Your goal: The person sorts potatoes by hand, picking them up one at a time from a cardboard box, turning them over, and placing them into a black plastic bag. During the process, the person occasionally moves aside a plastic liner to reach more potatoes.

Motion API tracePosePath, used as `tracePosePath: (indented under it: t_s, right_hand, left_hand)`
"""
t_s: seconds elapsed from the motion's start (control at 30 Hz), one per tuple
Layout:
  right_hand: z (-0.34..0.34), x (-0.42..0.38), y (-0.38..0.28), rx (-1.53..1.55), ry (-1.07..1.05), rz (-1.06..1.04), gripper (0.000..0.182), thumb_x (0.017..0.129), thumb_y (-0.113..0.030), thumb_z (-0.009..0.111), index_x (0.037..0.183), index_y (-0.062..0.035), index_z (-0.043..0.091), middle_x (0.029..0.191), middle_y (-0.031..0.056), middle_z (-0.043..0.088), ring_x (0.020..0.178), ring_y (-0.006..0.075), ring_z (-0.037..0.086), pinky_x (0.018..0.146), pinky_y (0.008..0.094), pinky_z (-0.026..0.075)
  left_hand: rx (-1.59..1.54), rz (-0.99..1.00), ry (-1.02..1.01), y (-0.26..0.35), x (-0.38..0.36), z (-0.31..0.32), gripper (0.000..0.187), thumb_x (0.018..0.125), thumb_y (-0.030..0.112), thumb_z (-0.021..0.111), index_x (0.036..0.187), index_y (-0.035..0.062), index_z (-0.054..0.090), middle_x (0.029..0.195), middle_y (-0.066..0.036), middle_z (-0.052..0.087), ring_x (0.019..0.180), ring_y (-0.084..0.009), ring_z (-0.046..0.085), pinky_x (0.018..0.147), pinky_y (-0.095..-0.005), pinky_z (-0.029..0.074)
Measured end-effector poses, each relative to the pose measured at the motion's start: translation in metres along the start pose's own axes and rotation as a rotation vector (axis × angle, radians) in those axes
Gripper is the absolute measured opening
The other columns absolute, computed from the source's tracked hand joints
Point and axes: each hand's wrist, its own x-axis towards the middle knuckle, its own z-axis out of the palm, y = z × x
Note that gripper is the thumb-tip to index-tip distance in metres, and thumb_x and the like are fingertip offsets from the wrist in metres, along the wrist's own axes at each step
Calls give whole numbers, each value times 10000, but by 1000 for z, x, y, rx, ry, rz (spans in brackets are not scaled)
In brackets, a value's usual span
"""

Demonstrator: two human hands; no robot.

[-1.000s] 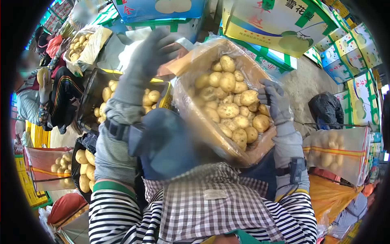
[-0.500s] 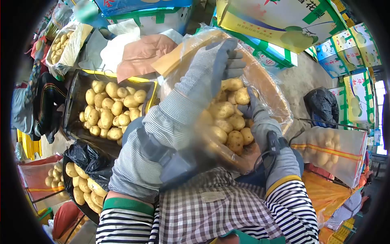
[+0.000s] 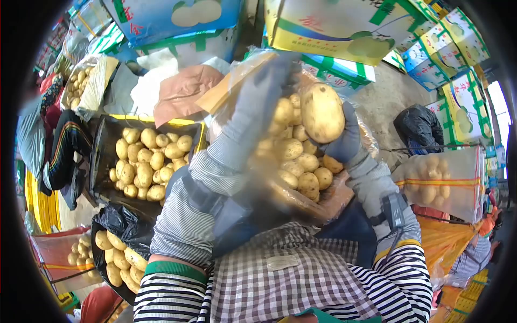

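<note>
My right hand (image 3: pixel 347 137), in a grey-blue work glove, grips a large pale potato (image 3: pixel 323 113) at its right side. It is raised above a lined box (image 3: pixel 336 196) of loose potatoes (image 3: pixel 308 185). My left hand (image 3: pixel 272 81), gloved likewise, reaches over the far left part of this box, beside a sheet of brown paper (image 3: pixel 231 86). Motion smears its fingers, and I cannot see whether they hold anything. A striped sleeve and forearm hide part of the box's left side.
To the left stands a black-lined crate (image 3: pixel 102 161) of smaller potatoes, with a black bag (image 3: pixel 121 223) and more large potatoes (image 3: pixel 116 258) below it. Printed cartons (image 3: pixel 334 32) are stacked at the back. Mesh bags of potatoes (image 3: pixel 439 180) stand at the right.
My right hand has lifted a large potato up from the box. My left hand, stretched flat before, has shifted slightly left and is now blurred. The view has tilted a little.
</note>
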Motion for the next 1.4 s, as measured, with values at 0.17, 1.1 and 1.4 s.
tracePosePath:
  t_s: [0.17, 1.1, 1.4]
  right_hand:
    - [15, -41, 8, 533, -64, -5, 780, 876, -608, 563, 1456, -119, 384, 1466, 124, 416, 1337, 299, 421, 1134, 450, 342]
    - [-9, -32, 6, 547, -140, 113, 866, 815, -233, 768, 1469, -45, 233, 1351, 160, 515, 1195, 306, 562, 1048, 441, 455]
    - [24, -49, -8, 33, -36, -107, 694, 908, -420, 604, 1443, -78, 322, 1332, 149, 528, 1130, 315, 591, 911, 446, 502]
  left_hand:
    - [266, 242, -281, -3, -43, 52, 572, 856, 186, 741, 1369, 68, 518, 1323, -99, 537, 1228, -191, 496, 1014, -317, 440]
    - [291, -227, -23, -19, -22, 38, 530, 933, 409, 629, 1229, -30, 610, 1106, -75, 663, 985, -154, 620, 837, -263, 495]
    - [502, -17, -206, -27, -28, 31, 386, 983, 292, 532, 1227, 8, 625, 1077, -65, 677, 975, -146, 620, 811, -276, 499]
